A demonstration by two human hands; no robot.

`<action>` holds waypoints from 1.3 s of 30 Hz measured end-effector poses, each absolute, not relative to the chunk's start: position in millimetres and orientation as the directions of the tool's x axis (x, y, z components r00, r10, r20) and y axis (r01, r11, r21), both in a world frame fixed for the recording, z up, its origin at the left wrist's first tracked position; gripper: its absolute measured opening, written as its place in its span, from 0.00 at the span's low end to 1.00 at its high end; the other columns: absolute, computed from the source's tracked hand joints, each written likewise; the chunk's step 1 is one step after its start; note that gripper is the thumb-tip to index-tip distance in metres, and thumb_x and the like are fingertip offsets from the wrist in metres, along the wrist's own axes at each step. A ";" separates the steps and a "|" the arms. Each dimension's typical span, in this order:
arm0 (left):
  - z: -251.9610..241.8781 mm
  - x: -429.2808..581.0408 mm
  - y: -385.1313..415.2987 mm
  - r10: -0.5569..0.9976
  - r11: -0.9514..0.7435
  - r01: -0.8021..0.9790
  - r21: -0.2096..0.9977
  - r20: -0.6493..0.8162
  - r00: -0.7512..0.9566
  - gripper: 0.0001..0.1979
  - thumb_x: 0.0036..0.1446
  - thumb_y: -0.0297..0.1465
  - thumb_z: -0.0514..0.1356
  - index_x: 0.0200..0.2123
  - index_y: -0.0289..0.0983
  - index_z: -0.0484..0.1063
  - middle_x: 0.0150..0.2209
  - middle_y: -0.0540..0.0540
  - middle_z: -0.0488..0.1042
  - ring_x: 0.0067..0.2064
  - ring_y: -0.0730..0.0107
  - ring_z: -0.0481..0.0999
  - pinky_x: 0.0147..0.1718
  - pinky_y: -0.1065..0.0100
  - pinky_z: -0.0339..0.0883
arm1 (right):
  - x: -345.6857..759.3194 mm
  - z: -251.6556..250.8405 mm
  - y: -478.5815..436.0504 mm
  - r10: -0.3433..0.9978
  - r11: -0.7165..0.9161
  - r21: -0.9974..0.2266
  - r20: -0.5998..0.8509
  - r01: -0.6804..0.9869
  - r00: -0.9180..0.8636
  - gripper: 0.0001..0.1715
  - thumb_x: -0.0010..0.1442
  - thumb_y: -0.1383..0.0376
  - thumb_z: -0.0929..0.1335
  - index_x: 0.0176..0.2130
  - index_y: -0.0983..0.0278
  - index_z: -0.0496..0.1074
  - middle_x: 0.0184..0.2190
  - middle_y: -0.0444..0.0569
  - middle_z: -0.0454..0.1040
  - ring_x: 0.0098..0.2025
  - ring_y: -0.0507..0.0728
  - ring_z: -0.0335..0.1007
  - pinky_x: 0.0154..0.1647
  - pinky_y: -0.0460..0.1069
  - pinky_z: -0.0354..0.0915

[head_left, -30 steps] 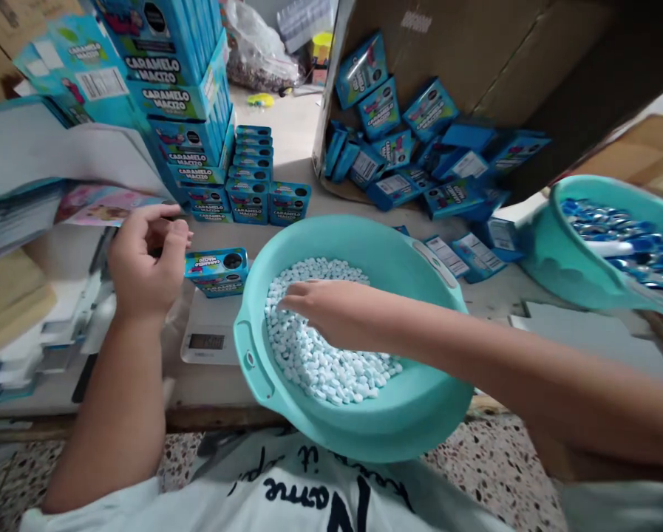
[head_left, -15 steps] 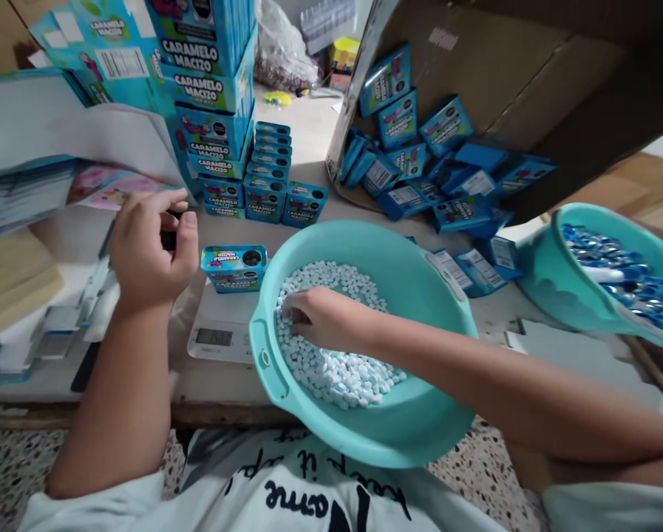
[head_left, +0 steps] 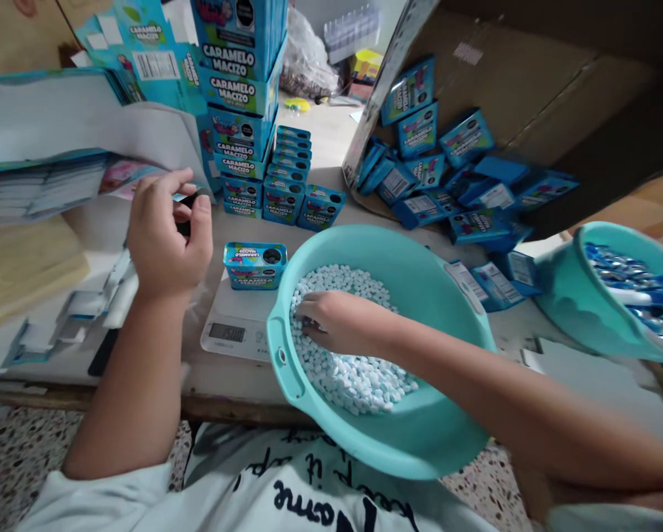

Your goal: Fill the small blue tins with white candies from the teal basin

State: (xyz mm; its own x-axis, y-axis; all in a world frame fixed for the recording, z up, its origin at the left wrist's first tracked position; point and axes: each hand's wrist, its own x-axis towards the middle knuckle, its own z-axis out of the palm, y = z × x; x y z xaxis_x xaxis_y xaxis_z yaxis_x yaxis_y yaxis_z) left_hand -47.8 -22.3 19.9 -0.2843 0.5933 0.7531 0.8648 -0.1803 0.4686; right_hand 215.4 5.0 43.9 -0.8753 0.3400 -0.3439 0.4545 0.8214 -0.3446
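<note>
My right hand (head_left: pixel 342 319) reaches into a turquoise basin (head_left: pixel 420 258), its fingers curled among small white candies (head_left: pixel 358 380); the fingertips are partly hidden. My left hand (head_left: pixel 170 233) is raised to the left of a kitchen scale (head_left: pixel 236 340), thumb and fingers closed on a small black piece (head_left: pixel 190 205). On the scale's plate stands an upright blue candy box (head_left: pixel 255 266) with a round dark opening in its top. The scale's display appears to read about 150, though its digits are blurred. The basin's left handle overlaps the scale's right side.
Stacked blue boxes (head_left: pixel 236 81) rise behind the scale, beside rows of small boxes (head_left: pixel 284 196). A tilted cardboard carton (head_left: pixel 508 81) holds loose blue boxes (head_left: pixel 467 140). At right, another turquoise tub (head_left: pixel 564 288) contains shiny blue-silver wrapped pieces. Flat printed cartons (head_left: pixel 48 111) lie at left.
The whole view has shifted, so things sit farther right in the picture. My right hand stays among the candies with its fingers curled in slightly; my left hand keeps its hold.
</note>
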 end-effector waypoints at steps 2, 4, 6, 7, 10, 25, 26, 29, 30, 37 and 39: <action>20.1 -48.7 -22.2 0.573 -0.152 0.854 0.497 0.749 -0.334 0.16 0.68 0.31 0.57 0.55 0.29 0.71 0.46 0.37 0.75 0.42 0.69 0.75 0.38 0.67 0.71 | 214.5 44.0 6.7 0.343 0.812 -0.361 -0.341 0.459 -0.875 0.04 0.62 0.71 0.67 0.35 0.67 0.73 0.34 0.52 0.75 0.32 0.54 0.66 0.31 0.48 0.55; 20.0 -48.7 -21.7 0.567 -0.142 0.847 0.512 0.744 -0.355 0.16 0.68 0.31 0.57 0.55 0.29 0.72 0.46 0.38 0.75 0.41 0.71 0.76 0.37 0.69 0.71 | 214.3 43.2 8.7 0.345 0.797 -0.388 -0.336 0.463 -0.876 0.03 0.60 0.72 0.68 0.33 0.66 0.72 0.33 0.51 0.74 0.32 0.54 0.65 0.31 0.48 0.55; 19.8 -48.1 -21.2 0.570 -0.140 0.849 0.510 0.742 -0.351 0.15 0.68 0.31 0.57 0.54 0.29 0.72 0.46 0.38 0.75 0.43 0.70 0.77 0.36 0.70 0.71 | 214.6 41.4 11.3 0.342 0.778 -0.423 -0.334 0.464 -0.878 0.04 0.58 0.73 0.68 0.32 0.66 0.72 0.32 0.49 0.74 0.32 0.54 0.64 0.32 0.48 0.55; 19.8 -47.6 -20.9 0.574 -0.137 0.852 0.505 0.742 -0.348 0.15 0.68 0.31 0.58 0.54 0.29 0.73 0.46 0.39 0.75 0.44 0.70 0.77 0.36 0.70 0.71 | 214.9 40.3 12.8 0.343 0.767 -0.439 -0.336 0.468 -0.877 0.04 0.58 0.73 0.68 0.32 0.65 0.72 0.31 0.49 0.74 0.32 0.54 0.63 0.32 0.48 0.55; 19.7 -46.4 -20.1 0.589 -0.121 0.854 0.506 0.729 -0.348 0.15 0.67 0.31 0.59 0.52 0.29 0.73 0.45 0.39 0.75 0.44 0.69 0.77 0.36 0.70 0.71 | 215.7 37.0 17.5 0.335 0.736 -0.479 -0.356 0.479 -0.872 0.05 0.57 0.74 0.69 0.34 0.65 0.73 0.31 0.48 0.74 0.31 0.53 0.63 0.32 0.47 0.55; 22.1 -44.3 -19.7 0.610 -0.079 0.832 0.549 0.687 -0.395 0.13 0.67 0.32 0.57 0.47 0.29 0.77 0.42 0.38 0.76 0.39 0.70 0.76 0.31 0.71 0.71 | 212.7 45.5 11.0 0.352 0.782 -0.374 -0.396 0.499 -0.848 0.05 0.56 0.72 0.69 0.29 0.65 0.71 0.29 0.49 0.73 0.29 0.52 0.60 0.30 0.48 0.52; 23.1 -43.4 -20.1 0.614 -0.074 0.831 0.552 0.682 -0.398 0.14 0.67 0.33 0.57 0.46 0.30 0.77 0.42 0.39 0.76 0.39 0.70 0.76 0.32 0.70 0.71 | 213.1 45.4 12.2 0.355 0.777 -0.380 -0.394 0.502 -0.848 0.05 0.56 0.72 0.69 0.28 0.65 0.71 0.29 0.48 0.73 0.29 0.52 0.60 0.30 0.47 0.52; 26.4 -41.0 -21.7 0.629 -0.063 0.823 0.565 0.662 -0.406 0.15 0.67 0.34 0.54 0.46 0.31 0.77 0.43 0.39 0.77 0.41 0.69 0.76 0.35 0.69 0.72 | 215.3 47.6 19.0 0.389 0.749 -0.403 -0.376 0.526 -0.841 0.07 0.55 0.73 0.69 0.26 0.65 0.71 0.25 0.46 0.72 0.27 0.51 0.59 0.29 0.48 0.52; 27.3 -40.5 -22.3 0.635 -0.058 0.819 0.570 0.654 -0.410 0.15 0.67 0.35 0.54 0.46 0.32 0.77 0.43 0.39 0.77 0.42 0.68 0.76 0.36 0.68 0.72 | 216.2 49.9 22.0 0.403 0.737 -0.419 -0.357 0.530 -0.843 0.07 0.54 0.73 0.69 0.25 0.65 0.71 0.25 0.45 0.72 0.26 0.51 0.59 0.29 0.47 0.52; 24.9 -40.7 -22.4 0.633 -0.052 0.823 0.566 0.656 -0.411 0.15 0.67 0.37 0.54 0.44 0.36 0.77 0.41 0.41 0.76 0.40 0.64 0.76 0.39 0.63 0.70 | 213.4 90.2 40.8 0.523 0.649 -0.582 -0.125 0.489 -0.843 0.05 0.57 0.72 0.70 0.31 0.66 0.78 0.29 0.46 0.78 0.31 0.51 0.71 0.34 0.45 0.62; 24.0 -41.1 -22.4 0.638 -0.058 0.825 0.563 0.656 -0.403 0.15 0.67 0.37 0.54 0.44 0.36 0.77 0.40 0.41 0.77 0.39 0.64 0.75 0.39 0.63 0.69 | 207.2 104.8 45.7 0.547 0.673 -0.559 -0.064 0.484 -0.835 0.05 0.58 0.71 0.70 0.32 0.65 0.79 0.29 0.46 0.78 0.31 0.51 0.72 0.34 0.46 0.64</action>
